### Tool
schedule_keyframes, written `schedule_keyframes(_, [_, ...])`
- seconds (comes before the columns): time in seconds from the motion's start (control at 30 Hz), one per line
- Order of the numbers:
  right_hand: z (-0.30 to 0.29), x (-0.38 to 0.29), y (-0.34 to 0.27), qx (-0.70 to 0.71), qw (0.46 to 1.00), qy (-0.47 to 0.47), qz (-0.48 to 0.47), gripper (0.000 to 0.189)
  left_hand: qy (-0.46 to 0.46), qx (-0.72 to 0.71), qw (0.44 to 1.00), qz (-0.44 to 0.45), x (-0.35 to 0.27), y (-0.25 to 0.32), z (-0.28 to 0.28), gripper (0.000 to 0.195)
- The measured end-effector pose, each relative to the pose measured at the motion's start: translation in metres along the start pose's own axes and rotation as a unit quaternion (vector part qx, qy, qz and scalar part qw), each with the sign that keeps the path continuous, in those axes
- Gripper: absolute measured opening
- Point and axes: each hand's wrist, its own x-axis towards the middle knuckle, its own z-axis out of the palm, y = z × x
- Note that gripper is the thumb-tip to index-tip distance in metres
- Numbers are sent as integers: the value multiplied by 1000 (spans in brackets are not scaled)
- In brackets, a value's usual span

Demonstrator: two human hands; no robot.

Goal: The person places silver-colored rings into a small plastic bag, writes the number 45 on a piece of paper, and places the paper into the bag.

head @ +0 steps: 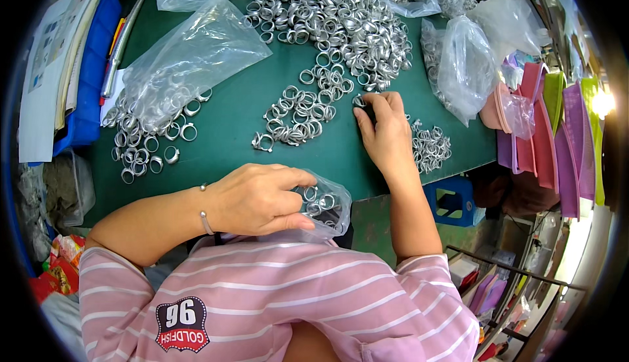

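My left hand [265, 199] reaches over the mouth of a clear plastic bag [344, 200] at the table's front edge. Its thumb and index finger are spread apart, with no ring visible between them; the other fingers are partly hidden. Several silver-coloured metal rings [324, 202] lie inside that bag. On the green tabletop [221, 136], my right hand [388, 128] has its thumb and index fingertips at a single metal ring [358, 100], seemingly pinching it. Left of that hand lies a loose cluster of rings [300, 116], trailing from a large heap of rings [339, 13] behind.
More rings [142, 150] spill from a plastic bag [196, 52] at left. A small ring pile [432, 148] sits right of my right forearm. A tapered metal rod [125, 42] leans by a blue tray [91, 77]. Filled bags [467, 67] and coloured plastic baskets [540, 116] line the right side.
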Motion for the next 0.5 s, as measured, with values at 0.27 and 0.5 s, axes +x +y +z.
schedule_keyframes(0.27, [22, -7, -21, 134, 986, -8, -102, 15, -3, -6, 1000, -4, 1, 0, 0, 39])
schedule_keyframes(0.5, [-10, -14, -21, 287, 950, -96, -79, 14, -17, -11, 1000, -15, 0, 0, 0, 42])
